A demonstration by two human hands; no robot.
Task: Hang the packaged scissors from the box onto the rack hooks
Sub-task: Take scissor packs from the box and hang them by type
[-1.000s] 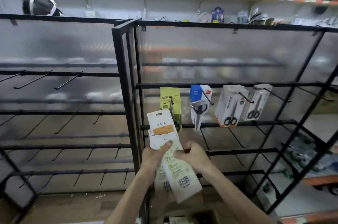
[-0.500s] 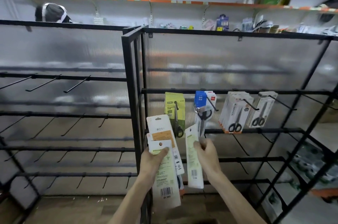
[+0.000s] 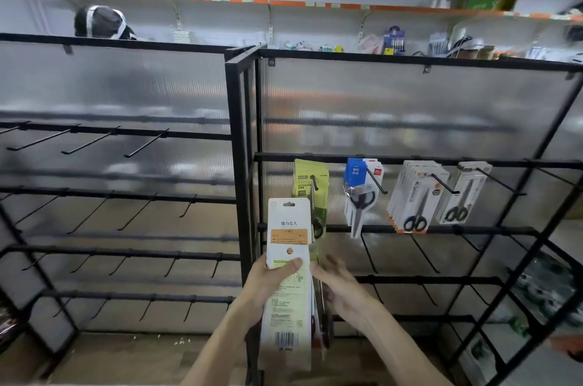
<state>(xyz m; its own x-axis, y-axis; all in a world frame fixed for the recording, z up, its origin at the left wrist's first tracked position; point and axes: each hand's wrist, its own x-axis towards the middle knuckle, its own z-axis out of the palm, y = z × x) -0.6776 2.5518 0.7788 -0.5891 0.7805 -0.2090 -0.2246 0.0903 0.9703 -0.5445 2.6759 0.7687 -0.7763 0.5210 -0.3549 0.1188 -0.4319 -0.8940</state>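
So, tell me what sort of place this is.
Most likely a shop aisle being stocked: black display racks with peg hooks, carded scissors already hanging in rows on them, a wall shelf of goods behind, and more packaged scissors gripped in the left hand.
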